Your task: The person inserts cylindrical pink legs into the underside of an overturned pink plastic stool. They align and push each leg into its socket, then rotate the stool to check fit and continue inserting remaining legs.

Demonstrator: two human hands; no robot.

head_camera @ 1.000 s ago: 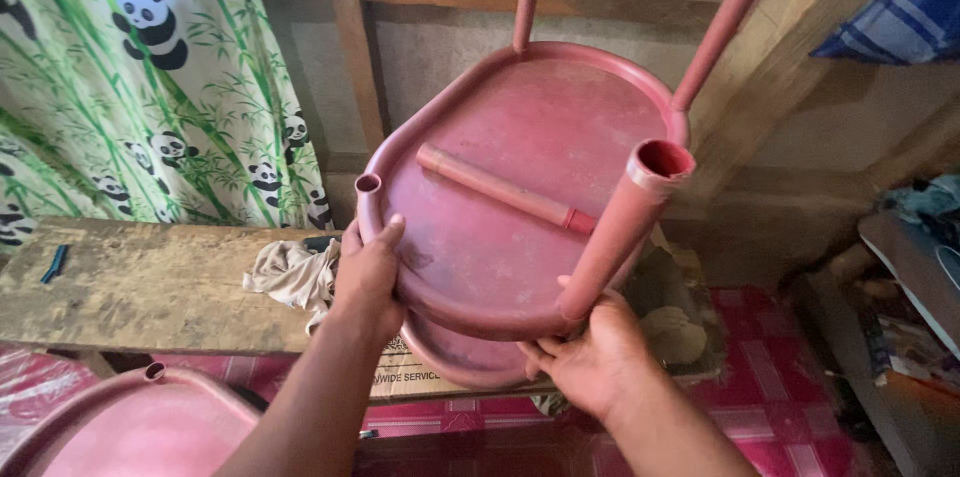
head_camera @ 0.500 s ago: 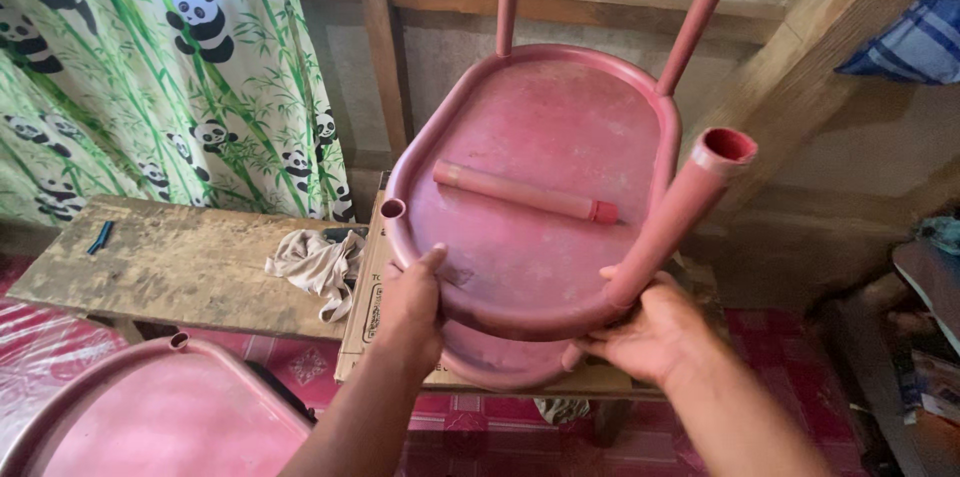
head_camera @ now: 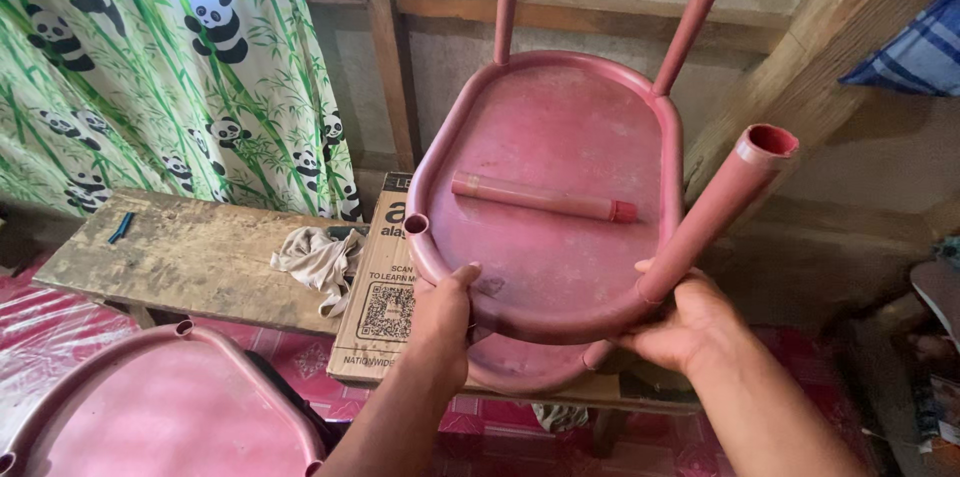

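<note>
In your two hands is a pink stool (head_camera: 555,197), tipped up so you see its underside. Your left hand (head_camera: 440,322) curls tight round the near rim, thumb on top. Your right hand (head_camera: 685,322) wraps the rim where a leg (head_camera: 715,212) joins, so the stool stays steady. A loose leg (head_camera: 540,197) lies in the seat, just above your grip. A cardboard box (head_camera: 375,287) sits below.

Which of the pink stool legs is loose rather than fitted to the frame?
The short pink leg lying flat across the upturned seat; the other three stand in their corner sockets, pointing up.
</note>
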